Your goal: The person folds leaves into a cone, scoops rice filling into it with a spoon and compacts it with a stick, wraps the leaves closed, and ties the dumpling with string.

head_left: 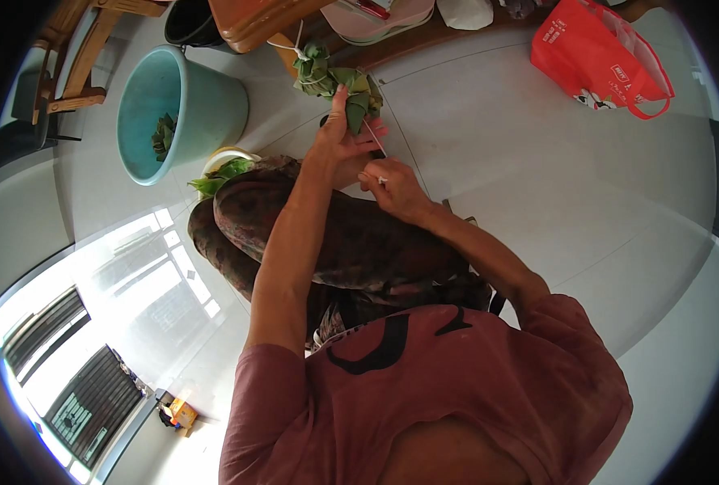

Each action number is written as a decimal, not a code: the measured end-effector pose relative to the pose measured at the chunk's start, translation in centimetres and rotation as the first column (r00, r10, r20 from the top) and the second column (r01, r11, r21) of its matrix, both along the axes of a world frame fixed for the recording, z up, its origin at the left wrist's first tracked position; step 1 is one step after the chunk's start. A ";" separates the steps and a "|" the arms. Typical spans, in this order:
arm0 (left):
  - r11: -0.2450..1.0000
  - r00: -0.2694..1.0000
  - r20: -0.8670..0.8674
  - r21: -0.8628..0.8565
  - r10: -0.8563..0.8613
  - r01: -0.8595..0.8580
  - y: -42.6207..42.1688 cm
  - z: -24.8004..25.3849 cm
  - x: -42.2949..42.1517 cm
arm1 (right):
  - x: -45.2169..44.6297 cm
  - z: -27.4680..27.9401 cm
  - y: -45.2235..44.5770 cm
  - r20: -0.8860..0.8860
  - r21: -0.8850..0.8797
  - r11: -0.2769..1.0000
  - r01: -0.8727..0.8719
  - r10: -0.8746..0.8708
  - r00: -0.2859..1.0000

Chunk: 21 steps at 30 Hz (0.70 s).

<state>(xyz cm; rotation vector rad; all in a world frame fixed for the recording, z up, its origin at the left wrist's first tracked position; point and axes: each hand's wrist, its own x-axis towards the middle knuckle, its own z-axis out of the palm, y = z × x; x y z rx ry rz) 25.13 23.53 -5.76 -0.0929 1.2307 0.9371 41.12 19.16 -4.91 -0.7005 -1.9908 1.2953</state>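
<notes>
Head view, and from where I'm standing it looks like the tying step: the left hand (342, 136) has a leaf parcel (359, 103) pinned with its thumb pressed on top and the fingers spread pretty loosely underneath, while the right hand (397, 192) is curled tight around a string (376, 139) that runs straight from the parcel. The parcel's up by the wooden furniture (266, 20), right against a bunch (316, 73) of others hanging from a white cord (299, 39). Can't tell how many turns of string are on it or whether there's a knot. My take: the next move calls for a steady pull with the right while the left pins the folds, because slack there could let the leaf pop open. Off to the left there's a bucket (218, 89) with what looks like more parcels (164, 137) inside, plus some loose leaves (226, 173) just beside the knees (234, 198).
</notes>
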 end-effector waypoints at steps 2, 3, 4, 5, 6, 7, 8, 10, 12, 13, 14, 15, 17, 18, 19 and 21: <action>0.999 0.999 -0.023 -0.024 -0.032 0.032 -0.6 0.3 -0.1 | 0.8 -0.6 0.5 0.057 0.113 0.991 -0.071 0.065 0.996; 0.999 1.000 -0.007 -0.043 -0.002 0.002 -0.8 0.2 -0.2 | 0.7 -0.7 0.3 0.043 0.131 0.988 -0.082 0.077 0.996; 0.998 1.000 0.006 -0.063 0.027 -0.027 -1.1 -0.1 -0.4 | 0.5 -0.9 0.0 0.028 0.149 0.985 -0.092 0.088 0.996; 0.995 0.998 0.018 -0.083 0.055 -0.054 -1.4 -0.3 -0.6 | 0.3 -1.1 -0.2 0.012 0.167 0.981 -0.099 0.098 0.995; 0.995 0.995 0.048 -0.036 0.093 -0.091 -1.6 -0.3 -0.7 | 0.2 -1.2 -0.4 -0.001 0.178 0.979 -0.099 0.101 0.995; 0.992 0.989 0.081 0.010 0.127 -0.128 -1.8 -0.4 -0.7 | 0.3 -1.4 -0.5 -0.013 0.188 0.977 -0.097 0.101 0.995; 0.985 0.981 0.117 0.051 0.158 -0.165 -2.1 -0.5 -0.7 | 0.3 -1.6 -0.7 -0.024 0.196 0.976 -0.094 0.101 0.995; 0.969 0.928 0.313 0.075 0.200 -0.234 -2.5 -0.8 -1.2 | 0.3 -1.8 -1.1 -0.029 0.173 0.976 -0.131 0.138 0.990; 0.966 0.911 0.376 0.121 0.169 -0.229 -2.5 -1.3 -1.5 | 0.2 -1.8 -1.2 -0.038 0.171 0.973 -0.153 0.161 0.986; 0.970 0.933 0.340 0.156 0.122 -0.184 -2.4 -1.5 -1.6 | 0.2 -1.8 -1.3 -0.046 0.178 0.972 -0.152 0.163 0.986; 0.973 0.951 0.302 0.188 0.074 -0.135 -2.2 -1.9 -1.7 | 0.2 -1.8 -1.3 -0.054 0.183 0.972 -0.150 0.162 0.985; 0.975 0.966 0.249 0.189 0.070 -0.120 -2.2 -1.5 -1.5 | 0.4 -1.6 -1.2 -0.042 0.193 0.967 -0.165 0.176 0.983; 0.979 0.988 0.141 0.186 0.059 -0.085 -2.4 -0.8 -1.0 | 0.8 -1.1 -0.9 -0.019 0.209 0.959 -0.192 0.200 0.980; 0.981 0.990 0.105 0.162 0.094 -0.110 -2.5 0.6 -0.4 | 1.2 -1.3 -0.6 -0.018 0.207 0.958 -0.200 0.208 0.978; 0.981 0.989 0.069 0.140 0.129 -0.137 -2.6 2.4 0.5 | 1.6 -1.6 -0.1 -0.016 0.205 0.956 -0.209 0.217 0.976; 0.976 0.987 0.032 0.145 0.160 -0.163 -2.7 3.2 1.0 | 2.0 -1.6 0.4 -0.022 0.178 0.958 -0.227 0.234 0.972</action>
